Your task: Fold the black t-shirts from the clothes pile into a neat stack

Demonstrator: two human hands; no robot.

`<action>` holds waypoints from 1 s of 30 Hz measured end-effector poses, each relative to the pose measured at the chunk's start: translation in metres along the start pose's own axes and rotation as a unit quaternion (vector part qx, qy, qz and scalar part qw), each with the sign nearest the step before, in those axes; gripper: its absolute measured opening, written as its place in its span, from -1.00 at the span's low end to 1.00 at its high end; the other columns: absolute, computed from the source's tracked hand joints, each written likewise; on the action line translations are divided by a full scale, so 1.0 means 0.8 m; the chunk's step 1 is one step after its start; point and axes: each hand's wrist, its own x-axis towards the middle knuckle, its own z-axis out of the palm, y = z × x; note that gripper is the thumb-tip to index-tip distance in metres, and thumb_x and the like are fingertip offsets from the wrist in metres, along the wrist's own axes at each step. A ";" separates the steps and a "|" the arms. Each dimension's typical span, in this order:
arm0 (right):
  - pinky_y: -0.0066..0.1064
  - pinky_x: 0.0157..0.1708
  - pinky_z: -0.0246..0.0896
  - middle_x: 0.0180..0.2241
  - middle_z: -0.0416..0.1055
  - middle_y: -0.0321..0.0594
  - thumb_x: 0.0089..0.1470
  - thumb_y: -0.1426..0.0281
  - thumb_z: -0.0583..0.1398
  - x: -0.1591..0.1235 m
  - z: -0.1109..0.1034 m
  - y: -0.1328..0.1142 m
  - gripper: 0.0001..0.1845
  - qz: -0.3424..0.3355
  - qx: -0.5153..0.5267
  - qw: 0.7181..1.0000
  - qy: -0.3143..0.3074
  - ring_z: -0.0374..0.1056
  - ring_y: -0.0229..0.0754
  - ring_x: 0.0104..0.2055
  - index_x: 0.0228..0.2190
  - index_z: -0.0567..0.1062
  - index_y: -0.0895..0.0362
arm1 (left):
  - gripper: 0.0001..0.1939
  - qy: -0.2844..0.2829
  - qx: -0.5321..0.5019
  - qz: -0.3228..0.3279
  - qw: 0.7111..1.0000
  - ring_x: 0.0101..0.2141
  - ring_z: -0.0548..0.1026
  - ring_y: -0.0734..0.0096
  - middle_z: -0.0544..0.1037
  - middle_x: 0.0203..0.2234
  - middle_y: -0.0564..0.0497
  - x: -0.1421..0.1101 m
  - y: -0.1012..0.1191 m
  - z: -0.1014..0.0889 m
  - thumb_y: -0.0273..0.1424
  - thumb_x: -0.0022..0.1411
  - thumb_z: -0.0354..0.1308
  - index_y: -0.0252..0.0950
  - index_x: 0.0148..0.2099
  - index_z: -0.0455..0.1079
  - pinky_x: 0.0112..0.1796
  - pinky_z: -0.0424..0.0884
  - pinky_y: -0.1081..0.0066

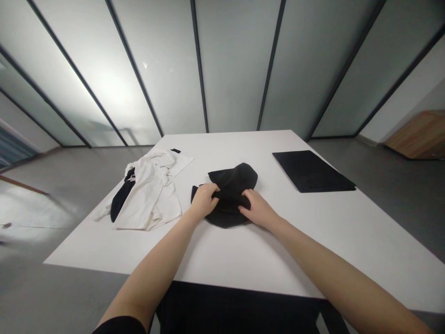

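A crumpled black garment (227,214) lies bunched on the white table in front of me; its exact cut does not show. My left hand (204,198) grips its left side, fingers curled into the fabric. On the opposite side my right hand (256,208) pinches the cloth between thumb and fingers. The two hands are a short way apart, with a fold of black fabric between them. Part of the garment rises in a rounded hump beyond my hands.
To the left lies a loose pile of white clothing (153,190) with a black piece (121,199) beside it. A flat black rectangle (311,171) rests near the right edge of the white table (222,260). Frosted glass panels (232,65) stand behind.
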 end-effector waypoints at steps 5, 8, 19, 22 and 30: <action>-0.06 0.01 0.32 -0.13 0.53 -0.07 0.00 0.55 0.21 0.008 -0.020 0.043 -0.64 0.040 -0.068 0.994 0.073 0.42 0.11 -0.06 -0.14 0.54 0.04 | -0.89 0.047 -0.019 -0.034 0.998 -0.23 0.54 0.14 0.55 -0.31 -0.03 -0.003 -0.005 -0.005 -0.50 0.30 0.07 -0.16 -0.20 0.33 -0.16 0.43 0.23; -0.05 0.03 0.36 -0.14 0.55 -0.07 -0.04 0.56 0.18 0.009 -0.037 0.077 -0.62 0.100 -0.056 0.984 0.137 0.46 0.11 -0.06 -0.17 0.57 0.04 | -0.91 0.034 -0.016 -0.039 0.999 -0.35 0.51 0.21 0.48 -0.42 0.05 -0.005 0.000 -0.007 -0.48 0.32 0.08 -0.15 -0.19 0.30 -0.27 0.35 0.30; -0.09 0.06 0.45 -0.11 0.68 -0.15 0.00 0.29 0.29 0.013 -0.046 0.091 -0.59 0.196 0.239 0.935 0.172 0.57 0.06 -0.02 -0.07 0.60 0.01 | -0.52 -0.095 0.062 -0.096 0.989 -0.24 0.62 0.13 0.64 -0.27 0.03 -0.002 0.001 -0.031 -0.45 0.20 0.35 -0.09 0.16 0.45 -0.24 0.40 0.32; -0.09 0.08 0.42 -0.12 0.69 -0.16 -0.05 0.36 0.27 0.009 -0.053 0.075 -0.65 0.131 0.170 0.975 0.058 0.56 0.08 -0.04 -0.16 0.66 0.03 | -0.47 -0.076 0.094 -0.137 0.983 -0.08 0.63 0.09 0.67 -0.15 -0.04 0.001 -0.025 -0.037 -0.65 0.11 0.18 -0.09 0.08 0.56 -0.09 0.46 0.27; -0.05 0.07 0.42 -0.15 0.64 -0.13 -0.07 0.41 0.19 0.011 -0.091 0.104 -0.57 0.193 0.150 0.915 0.321 0.54 0.05 -0.08 -0.12 0.62 0.07 | -0.50 0.259 -0.091 -0.152 0.949 0.21 0.51 0.04 0.61 0.14 -0.13 0.006 -0.071 -0.057 -0.58 0.10 0.06 -0.21 0.02 0.62 0.33 0.33 0.06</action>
